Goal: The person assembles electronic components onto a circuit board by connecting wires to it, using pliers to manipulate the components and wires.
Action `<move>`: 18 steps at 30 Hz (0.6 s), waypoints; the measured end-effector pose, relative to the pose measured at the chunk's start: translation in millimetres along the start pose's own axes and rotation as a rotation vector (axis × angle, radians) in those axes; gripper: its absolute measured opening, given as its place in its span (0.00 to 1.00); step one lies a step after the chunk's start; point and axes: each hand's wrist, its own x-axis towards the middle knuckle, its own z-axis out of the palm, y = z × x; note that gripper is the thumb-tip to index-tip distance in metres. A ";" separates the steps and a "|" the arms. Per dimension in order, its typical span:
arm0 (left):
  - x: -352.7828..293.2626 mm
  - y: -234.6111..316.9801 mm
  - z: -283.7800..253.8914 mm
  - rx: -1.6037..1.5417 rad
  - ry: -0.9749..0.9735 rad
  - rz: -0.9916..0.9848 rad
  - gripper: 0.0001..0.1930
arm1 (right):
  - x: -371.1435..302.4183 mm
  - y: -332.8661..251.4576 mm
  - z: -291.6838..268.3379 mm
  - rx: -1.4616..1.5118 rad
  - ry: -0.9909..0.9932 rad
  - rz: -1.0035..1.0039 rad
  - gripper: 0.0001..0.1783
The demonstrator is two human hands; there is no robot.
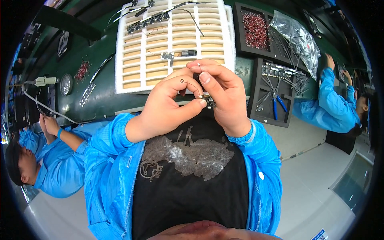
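My left hand (160,106) is closed, thumb and forefinger pinching a small black circuit board (210,102) in front of my chest. A thin wire (193,85) rises from the board and arcs over the left forefinger, with a small round end on that finger. My right hand (230,92) is closed as well. Its thumb and fingers grip a small black piece (196,77), and a tiny white tip shows above the thumb. Whether this black piece joins the board is hidden by the fingers. Both hands are close together over the near edge of a white slotted tray (119,76).
Boards with black cables (149,23) lie across the tray. At right, a black bin (239,28) holds small red parts; another (253,104) holds blue-handled pliers (276,106) and cables. A clear bag (298,32) overlaps the bins. Co-workers in blue (64,172) sit on both sides.
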 end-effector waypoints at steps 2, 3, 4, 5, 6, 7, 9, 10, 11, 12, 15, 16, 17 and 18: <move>0.5 4.1 -0.9 0.040 0.004 -0.001 0.08 | 0.5 -3.1 2.9 -0.020 0.019 0.009 0.10; 0.8 5.2 -1.1 0.079 0.006 0.003 0.07 | 0.8 -4.5 4.2 -0.042 0.039 0.015 0.10; 0.9 4.3 -0.9 0.078 0.004 0.001 0.07 | 0.9 -4.8 5.1 -0.041 0.042 0.016 0.10; 1.3 2.9 -0.8 0.084 0.015 0.055 0.07 | 1.1 -4.8 5.9 0.033 0.083 0.021 0.09; 1.0 1.2 -0.4 0.090 0.028 0.107 0.07 | 0.8 -4.6 6.4 0.109 0.123 0.027 0.08; 0.3 -1.0 -2.7 0.089 0.027 0.103 0.07 | 0.9 -5.2 4.4 0.110 0.126 0.030 0.08; -2.3 -5.2 -9.7 -0.054 0.052 0.022 0.08 | 0.8 -8.4 -2.6 -0.033 0.093 -0.060 0.07; -2.5 -1.2 -10.6 -0.244 0.048 -0.033 0.07 | -1.7 -13.2 -2.0 -0.057 0.099 -0.036 0.07; -1.1 1.9 -10.8 -0.359 0.063 -0.082 0.06 | -5.3 -15.1 -3.4 -0.053 0.102 -0.031 0.07; -1.2 0.9 -12.2 -0.378 0.097 -0.083 0.05 | -8.0 -16.8 -4.6 -0.146 0.056 -0.038 0.06; -1.4 3.1 -12.9 -0.414 0.163 -0.079 0.05 | -13.9 -21.7 -1.6 -0.239 0.023 -0.025 0.04; -1.6 3.4 -12.7 -0.434 0.194 -0.069 0.05 | -15.1 -23.0 -2.5 -0.348 0.000 -0.061 0.04; -2.5 1.9 -13.5 -0.431 0.195 -0.074 0.05 | -15.3 -24.1 -2.5 -0.457 -0.024 -0.097 0.04; -2.4 0.2 -13.5 -0.439 0.196 -0.044 0.05 | -14.5 -26.3 -0.6 -0.505 -0.017 -0.120 0.02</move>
